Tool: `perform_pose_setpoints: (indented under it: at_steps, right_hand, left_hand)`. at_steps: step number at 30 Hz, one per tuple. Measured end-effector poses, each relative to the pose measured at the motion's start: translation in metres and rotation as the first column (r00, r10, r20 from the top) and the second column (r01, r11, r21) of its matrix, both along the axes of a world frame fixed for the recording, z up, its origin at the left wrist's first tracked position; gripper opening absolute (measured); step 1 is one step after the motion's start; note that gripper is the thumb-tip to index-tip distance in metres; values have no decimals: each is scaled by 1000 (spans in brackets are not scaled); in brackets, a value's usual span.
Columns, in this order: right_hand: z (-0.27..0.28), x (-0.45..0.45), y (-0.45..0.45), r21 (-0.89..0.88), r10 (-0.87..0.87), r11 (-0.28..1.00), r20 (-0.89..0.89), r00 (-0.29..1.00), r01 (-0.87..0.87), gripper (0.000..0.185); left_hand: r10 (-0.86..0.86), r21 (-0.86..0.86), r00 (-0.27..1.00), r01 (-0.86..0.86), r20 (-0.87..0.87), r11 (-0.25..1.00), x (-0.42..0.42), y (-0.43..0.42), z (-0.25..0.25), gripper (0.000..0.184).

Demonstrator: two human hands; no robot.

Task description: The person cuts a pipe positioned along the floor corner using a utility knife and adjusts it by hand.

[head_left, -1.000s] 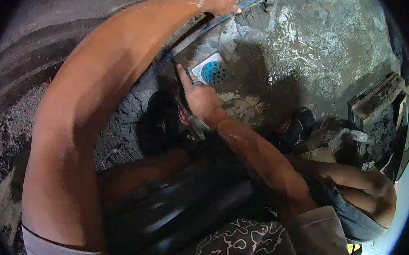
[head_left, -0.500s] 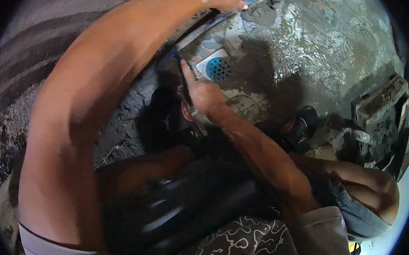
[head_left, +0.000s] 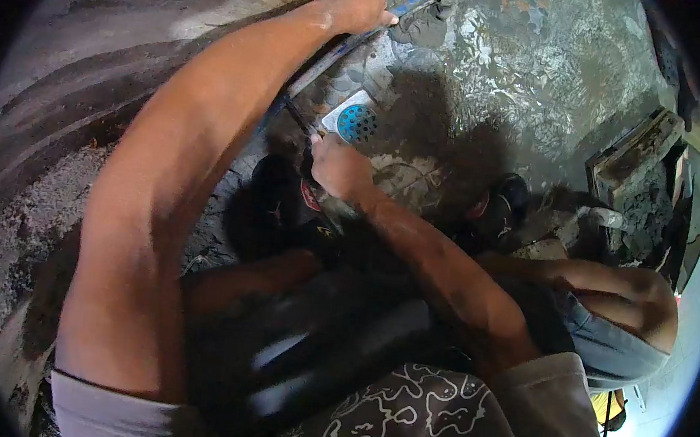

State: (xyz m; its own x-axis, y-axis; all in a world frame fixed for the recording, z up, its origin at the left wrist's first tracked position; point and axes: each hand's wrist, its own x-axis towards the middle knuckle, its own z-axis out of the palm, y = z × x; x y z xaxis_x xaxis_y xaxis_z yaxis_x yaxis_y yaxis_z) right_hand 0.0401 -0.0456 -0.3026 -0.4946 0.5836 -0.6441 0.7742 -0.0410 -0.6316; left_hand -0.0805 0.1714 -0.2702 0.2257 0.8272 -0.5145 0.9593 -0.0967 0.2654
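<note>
My left hand (head_left: 355,8) is closed over the far part of a long, straight bar (head_left: 328,69) with blue and pale grey faces, lying along the foot of the wall. Lower down, my right hand (head_left: 342,168) grips a thin dark tool (head_left: 298,117), whose kind I cannot make out. Its far end reaches to the near end of the bar. Just beyond my right hand is a floor drain (head_left: 357,123) with a round blue grate in a pale square.
Wet grey mortar (head_left: 530,77) covers much of the floor. The wall (head_left: 134,49) at left bears dark smears. A wooden-sided box of mortar (head_left: 648,191) stands at right. My dark shoes (head_left: 274,201) are below the drain, and a small mortar heap (head_left: 423,27) lies near the bar.
My left hand has shifted left and slightly down in view. The right hand has turned, its forefinger now drawn in around the tool, which slants more to the left.
</note>
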Motion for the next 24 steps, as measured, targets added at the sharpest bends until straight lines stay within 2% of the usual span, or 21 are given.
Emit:
perform_pose_setpoints:
  at_steps: [2,4,6,7,9,10,12,14,15,16,17,19,21,23,24]
  right_hand:
    - [-27,-1,-8,-15,-120,993,-91,989,119,48]
    - [-32,2,2,-29,77,996,-147,986,-82,50]
    - [-33,2,5,-141,102,982,-175,979,-127,50]
    - [-34,5,4,-242,34,967,-162,986,-73,50]
    - [-69,9,-20,-482,-371,850,-262,891,212,45]
    - [-119,10,-49,-634,-667,677,-317,674,372,42]
    - [-145,10,-74,-622,-770,616,-344,537,483,41]
    - [-104,4,-54,-202,-457,889,-347,819,410,42]
    - [-75,3,-38,-175,-396,917,-269,878,359,42]
    - [-44,1,-20,-153,-325,942,-189,926,299,42]
    - [-3,1,8,-313,-344,902,-105,933,297,42]
    - [4,12,10,-492,-406,815,-112,907,304,40]
    - [-28,20,-8,-510,-533,791,-307,788,337,36]
    - [-45,14,-21,-512,-651,752,-477,590,415,35]
    - [-41,12,-17,-469,-604,788,-464,648,398,36]
  left_hand:
    - [71,-19,996,-72,-46,997,1,-2,-11,45]
    - [140,78,990,-139,-2,987,4,-8,-12,53]
    - [261,191,964,-265,46,945,11,-24,-9,59]
    - [427,134,904,-423,0,896,28,-29,9,45]
    - [669,243,718,-696,194,676,54,-43,3,45]
    - [715,229,657,-754,238,616,65,-42,5,43]
    - [790,170,524,-851,318,497,87,-47,6,40]
    - [771,226,503,-864,390,450,92,-51,-13,36]
    - [761,246,494,-870,421,428,94,-53,-22,35]
    - [767,277,518,-854,379,440,94,-52,-19,27]
    - [744,297,551,-833,378,466,91,-48,-21,24]
    - [694,327,619,-784,367,527,84,-44,-29,19]
    - [696,351,635,-770,336,533,84,-42,-30,15]
    - [685,365,644,-762,340,535,85,-40,-32,14]
    - [676,368,645,-762,357,532,84,-40,-34,14]
